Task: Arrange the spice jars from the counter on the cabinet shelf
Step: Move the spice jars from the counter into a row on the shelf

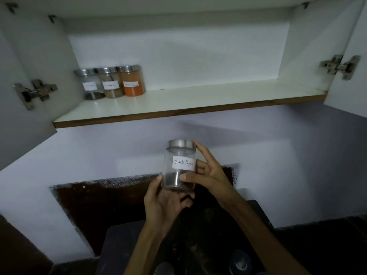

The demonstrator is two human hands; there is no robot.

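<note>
white laminate cabinet shelf (198,100), brown front edge, both doors swung open; metal hinge on the left door (35,93) and on the right door (339,66). pale wall runs below the shelf, with a dark rough patch (103,197) low on it.

both arms reach up from the bottom of the view, meeting below the shelf and in front of the wall.

left hand (164,201): cups the jar's base from underneath, thumb up along the left side of the glass, fingers curled under. grasping.

right hand (206,175): thumb pressed on the lower front of the glass, fingers wrapped round the right side, index fingertip touching the lid rim. grasping.

black pepper jar (179,165): clear glass, upright, steel lid, white handwritten label reading "black pepper", a small dark fill at the bottom. held in the air between both hands, well below the shelf, not on it.

on the shelf, far left at the back, three steel-lidded jars in a row, touching: clear jar (90,84) with little in it, brown-filled jar (111,82), orange-filled jar (132,80). their labels are too blurred to read.
</note>
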